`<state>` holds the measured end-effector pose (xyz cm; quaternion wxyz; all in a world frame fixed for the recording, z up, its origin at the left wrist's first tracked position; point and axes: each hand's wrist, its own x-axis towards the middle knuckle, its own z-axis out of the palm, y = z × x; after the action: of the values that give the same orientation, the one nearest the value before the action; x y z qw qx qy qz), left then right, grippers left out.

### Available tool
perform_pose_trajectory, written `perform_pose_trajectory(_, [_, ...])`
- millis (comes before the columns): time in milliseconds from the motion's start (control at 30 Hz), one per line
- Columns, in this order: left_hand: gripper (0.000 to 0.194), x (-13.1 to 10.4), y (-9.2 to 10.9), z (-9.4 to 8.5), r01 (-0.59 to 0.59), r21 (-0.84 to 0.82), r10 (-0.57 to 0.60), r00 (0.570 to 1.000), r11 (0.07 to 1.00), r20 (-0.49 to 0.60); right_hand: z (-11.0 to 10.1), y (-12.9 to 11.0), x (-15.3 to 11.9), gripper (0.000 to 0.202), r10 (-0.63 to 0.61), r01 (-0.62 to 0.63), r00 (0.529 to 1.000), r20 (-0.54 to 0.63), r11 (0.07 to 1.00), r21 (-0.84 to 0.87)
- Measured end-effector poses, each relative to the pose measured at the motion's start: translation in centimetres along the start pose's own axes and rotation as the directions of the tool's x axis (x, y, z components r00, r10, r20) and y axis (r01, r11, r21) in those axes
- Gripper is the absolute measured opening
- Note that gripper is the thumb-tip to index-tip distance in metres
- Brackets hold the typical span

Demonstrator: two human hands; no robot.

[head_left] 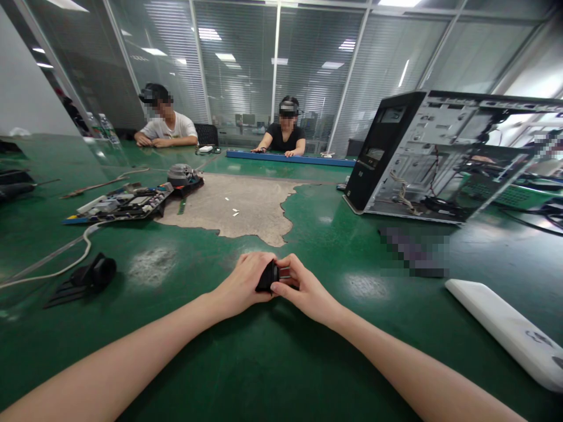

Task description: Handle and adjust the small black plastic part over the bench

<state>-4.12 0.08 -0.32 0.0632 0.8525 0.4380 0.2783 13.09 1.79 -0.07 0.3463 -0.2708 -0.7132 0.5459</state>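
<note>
Over the green table, my left hand [243, 284] is closed round a small black blocky object [265, 279], its fingers wrapped over the far side. My right hand [308, 288] pinches the right end of the same object between thumb and fingers. Thin silvery or reddish bars show between the right fingers; their nature is unclear. Much of the object is hidden by the hands, so I cannot tell its exact kind.
A circuit board [127, 202] and a black bracket-like part [88, 278] lie left, near a white cable [83, 249]. An open computer case [396, 155] stands right, with a white oblong device [501, 328] nearer. Two people sit behind a blue bar [290, 159].
</note>
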Motion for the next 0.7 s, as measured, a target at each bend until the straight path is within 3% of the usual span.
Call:
perform_pose_trajectory(67, [0.052,-0.04,-0.02,-0.04,-0.002,0.001,0.002,1.000,1.000,0.000,0.08,-0.03,-0.13,0.021,-0.024,0.024,1.000,-0.005,1.000,-0.012])
perform_pose_trajectory(300, [0.059,-0.06,-0.12,-0.03,0.013,-0.030,-0.013,1.000,0.999,-0.008,0.32,0.08,0.52,0.024,0.059,-0.055,0.995,-0.081,0.997,0.046])
perform_pose_trajectory(400, [0.056,-0.01,-0.01,-0.09,0.015,-0.030,-0.015,1.000,0.999,0.000,0.14,0.22,0.52,0.026,0.068,-0.066,0.996,-0.057,0.997,0.029])
perform_pose_trajectory(533, [0.052,0.00,0.09,-0.19,0.014,-0.018,-0.014,1.000,1.000,0.009,0.02,0.39,0.09,0.023,0.002,-0.002,1.000,0.005,1.000,0.009])
perform_pose_trajectory(700, [0.054,-0.01,0.05,-0.18,0.015,-0.022,-0.015,1.000,1.000,0.004,0.44,0.29,0.03,0.018,-0.011,0.013,0.999,-0.052,0.999,0.037])
